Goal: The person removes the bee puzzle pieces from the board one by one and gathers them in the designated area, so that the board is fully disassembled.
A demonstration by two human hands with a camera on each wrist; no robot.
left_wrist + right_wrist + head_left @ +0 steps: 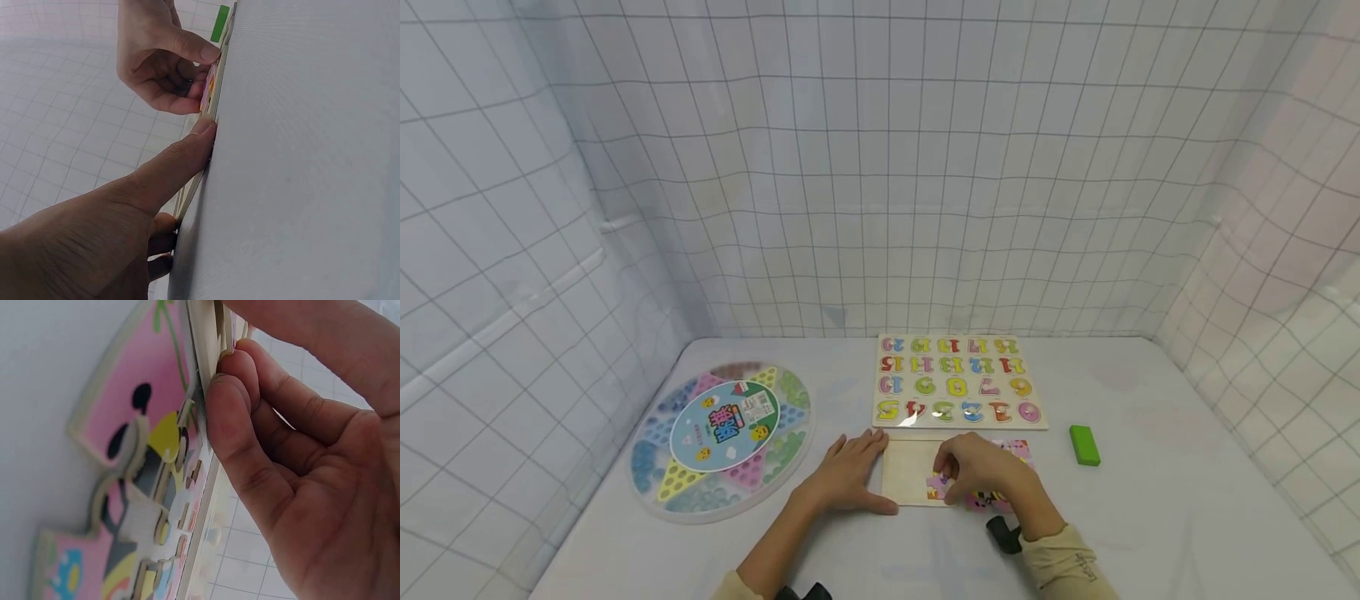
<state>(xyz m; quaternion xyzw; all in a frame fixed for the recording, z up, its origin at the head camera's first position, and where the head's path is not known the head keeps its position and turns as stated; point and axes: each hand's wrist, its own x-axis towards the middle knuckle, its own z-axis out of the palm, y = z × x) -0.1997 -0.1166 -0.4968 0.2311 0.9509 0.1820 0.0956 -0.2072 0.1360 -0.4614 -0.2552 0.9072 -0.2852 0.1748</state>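
A shallow wooden puzzle tray (904, 471) lies in front of me. My left hand (846, 475) is flat with fingers spread, its thumb and fingertips resting at the tray's left side. Over the tray, my right hand (983, 465) holds a small pink jigsaw piece (936, 483) between thumb and fingers. In the left wrist view the pink piece (207, 87) sits low against the tray, mostly covered by the fingers. More pink jigsaw pieces (128, 381) lie beside the tray under the right wrist, some apart and some partly overlapping.
Behind the tray lies a number board (958, 426) with colourful numerals. A round Chinese checkers set (726, 425) lies to the left. On the right is a green block (1085, 446). Gridded white cloth walls (925, 208) surround the table on the back and sides.
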